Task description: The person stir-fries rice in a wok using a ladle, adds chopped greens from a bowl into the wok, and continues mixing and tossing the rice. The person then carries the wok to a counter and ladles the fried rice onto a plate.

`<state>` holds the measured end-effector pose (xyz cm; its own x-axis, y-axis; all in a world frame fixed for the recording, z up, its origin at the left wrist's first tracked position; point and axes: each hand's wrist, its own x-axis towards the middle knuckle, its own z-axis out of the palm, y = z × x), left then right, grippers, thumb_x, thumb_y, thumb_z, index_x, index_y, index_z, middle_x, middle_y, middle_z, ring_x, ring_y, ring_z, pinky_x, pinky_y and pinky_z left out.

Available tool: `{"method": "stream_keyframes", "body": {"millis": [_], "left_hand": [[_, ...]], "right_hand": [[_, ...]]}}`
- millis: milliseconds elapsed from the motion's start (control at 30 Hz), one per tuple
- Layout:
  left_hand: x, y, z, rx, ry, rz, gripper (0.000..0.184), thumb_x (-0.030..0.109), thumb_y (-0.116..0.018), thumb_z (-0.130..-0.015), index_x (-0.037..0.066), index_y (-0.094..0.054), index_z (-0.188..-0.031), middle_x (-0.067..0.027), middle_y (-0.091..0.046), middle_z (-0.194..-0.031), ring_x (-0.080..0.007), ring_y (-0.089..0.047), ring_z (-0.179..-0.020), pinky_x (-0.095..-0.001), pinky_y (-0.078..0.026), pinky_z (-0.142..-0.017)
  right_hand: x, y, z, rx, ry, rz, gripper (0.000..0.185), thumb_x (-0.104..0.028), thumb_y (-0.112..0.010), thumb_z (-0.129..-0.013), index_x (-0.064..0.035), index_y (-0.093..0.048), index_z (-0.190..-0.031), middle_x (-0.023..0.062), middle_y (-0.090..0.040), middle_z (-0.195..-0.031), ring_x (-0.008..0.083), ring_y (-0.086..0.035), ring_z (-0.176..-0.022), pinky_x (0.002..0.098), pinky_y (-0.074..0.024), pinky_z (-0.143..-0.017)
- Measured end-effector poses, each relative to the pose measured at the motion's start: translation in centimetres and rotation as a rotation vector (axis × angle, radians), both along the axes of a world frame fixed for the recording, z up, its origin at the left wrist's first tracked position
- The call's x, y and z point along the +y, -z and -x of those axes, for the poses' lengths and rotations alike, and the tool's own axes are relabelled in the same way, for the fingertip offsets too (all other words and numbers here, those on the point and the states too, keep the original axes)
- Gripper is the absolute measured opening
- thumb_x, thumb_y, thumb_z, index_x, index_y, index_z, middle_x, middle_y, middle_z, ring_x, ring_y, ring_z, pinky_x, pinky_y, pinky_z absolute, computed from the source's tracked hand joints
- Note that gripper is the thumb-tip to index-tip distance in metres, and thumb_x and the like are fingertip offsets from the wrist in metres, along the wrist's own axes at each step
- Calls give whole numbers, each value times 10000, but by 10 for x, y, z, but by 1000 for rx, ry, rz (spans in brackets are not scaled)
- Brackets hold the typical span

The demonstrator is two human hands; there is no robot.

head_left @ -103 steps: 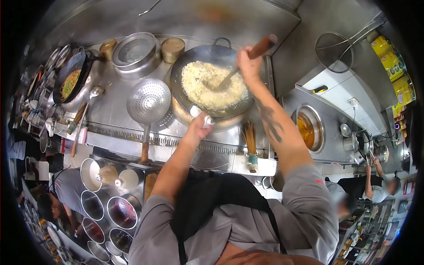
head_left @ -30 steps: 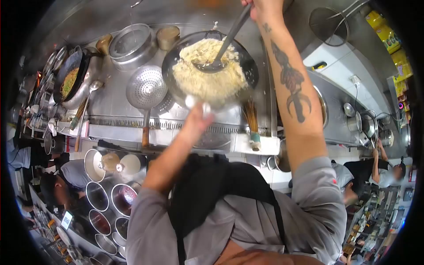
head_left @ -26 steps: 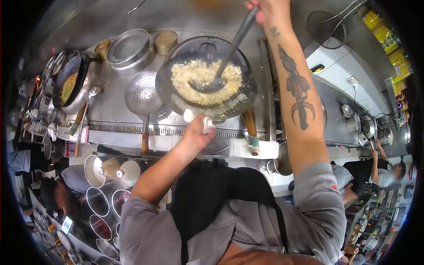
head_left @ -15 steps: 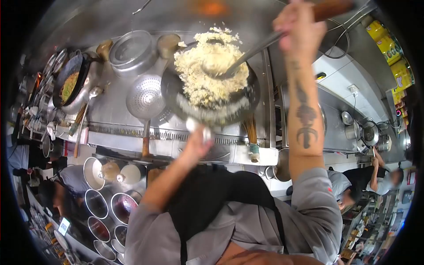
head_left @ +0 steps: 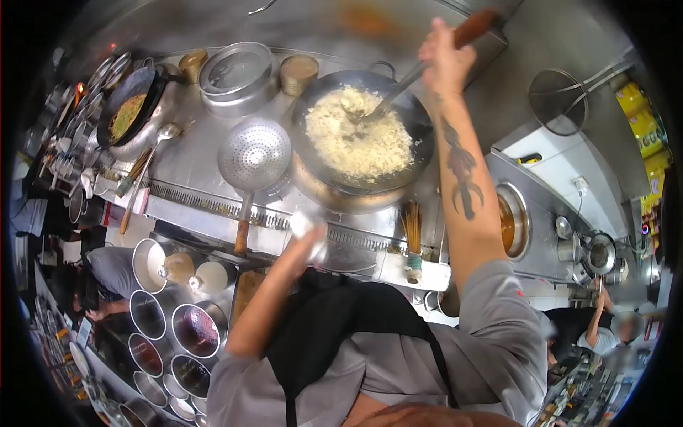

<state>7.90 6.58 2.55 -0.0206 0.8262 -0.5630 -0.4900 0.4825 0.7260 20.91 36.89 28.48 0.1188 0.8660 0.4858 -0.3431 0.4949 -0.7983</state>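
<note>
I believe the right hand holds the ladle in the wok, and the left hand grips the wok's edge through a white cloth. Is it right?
Not quite: the head view shows the left hand apart from the wok, holding the white cloth. The right hand does hold the ladle.

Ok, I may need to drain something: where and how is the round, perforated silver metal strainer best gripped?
Probably by the brown wooden grip of the round, perforated silver metal strainer, coming from the front of the steel counter. Its long handle points that way, ending near the front, and the slim grip should let a hand close around it. The left hand is nearest.
</note>
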Motion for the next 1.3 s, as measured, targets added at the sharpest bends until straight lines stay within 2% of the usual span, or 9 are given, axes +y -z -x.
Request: {"method": "stream_keyframes", "body": {"millis": [167, 367, 433, 633, 800, 900, 1100, 1200, 1300], "left_hand": [[-139, 55, 50, 57, -37, 262, 430, 340, -711, -779, 84, -530, -1073, -62, -592, -803, -171, -584, -612, -310, -466, -452], [-218, 65, 54, -14, -373, 331, 481, 499, -574, -853, 88, -527, -1099, -61, -596, -770, -180, -591, -556, -282, -444, -390], [-221, 59, 49, -77, -446, 348, 508, 529, -546, -862, 82, -528, -1103, -64, -601, -767, -182, -598, -555, -280, -443, -385], [-179, 30, 47, -167, -360, 168, 630, 625, -445, -881, 53, -512, -1135, -83, -608, -774, -201, -631, -589, -287, -440, -357], [-90, 14, 30, -189, -194, 123, 700, 671, -311, -901, 51, -502, -1162, -102, -618, -789, -211, -633, -587, -290, -432, -343], [-10, 11, 8, -196, -8, 9, 598, 643, -276, -925, 109, -531, -1008, -53, -598, -715, -173, -596, -526, -298, -409, -337], [125, 27, -36, -241, -115, 175, 604, 740, -336, -847, 191, -519, -1021, -12, -591, -791, -192, -585, -668, -342, -411, -465], [138, 20, -51, -299, -249, 199, 502, 653, -419, -863, 202, -513, -1063, -20, -587, -879, -194, -567, -745, -339, -396, -482], [144, 16, -50, -230, -271, 250, 346, 481, -544, -857, 189, -526, -1041, -34, -583, -873, -189, -558, -756, -335, -395, -482]], "right_hand": [[31, 99, 35, -422, -91, -40, 234, -162, -660, -846, -91, -491, -700, -33, -408, -525, 83, -363, -389, 249, -299, -387], [-1, 7, 44, -412, -313, 33, 192, -207, -654, -866, -81, -545, -770, -31, -462, -542, 64, -387, -393, 227, -295, -362], [14, 83, 52, -435, -251, 48, 129, -138, -609, -864, -84, -535, -773, -7, -507, -606, 78, -447, -449, 241, -337, -390], [4, 16, 34, -475, -206, 119, 199, -141, -639, -845, -92, -500, -710, -28, -472, -557, 75, -412, -406, 245, -341, -395], [74, 125, 3, -472, -85, 8, 225, -117, -600, -872, -81, -466, -694, -1, -450, -525, 113, -437, -391, 293, -378, -386], [68, 51, -21, -504, -135, -7, 184, -145, -633, -837, -48, -540, -712, 35, -547, -577, 130, -505, -442, 281, -422, -438], [58, 67, -63, -297, -37, 136, 175, -88, -613, -846, -70, -477, -737, 10, -448, -574, 119, -413, -408, 304, -387, -413], [33, 21, -81, -319, -168, 75, 183, -82, -606, -846, -74, -464, -731, 19, -455, -581, 122, -430, -426, 314, -403, -426], [7, 100, -85, -323, 173, 141, 203, -82, -603, -852, -84, -459, -710, 0, -447, -582, 114, -433, -443, 298, -417, -473]]}}
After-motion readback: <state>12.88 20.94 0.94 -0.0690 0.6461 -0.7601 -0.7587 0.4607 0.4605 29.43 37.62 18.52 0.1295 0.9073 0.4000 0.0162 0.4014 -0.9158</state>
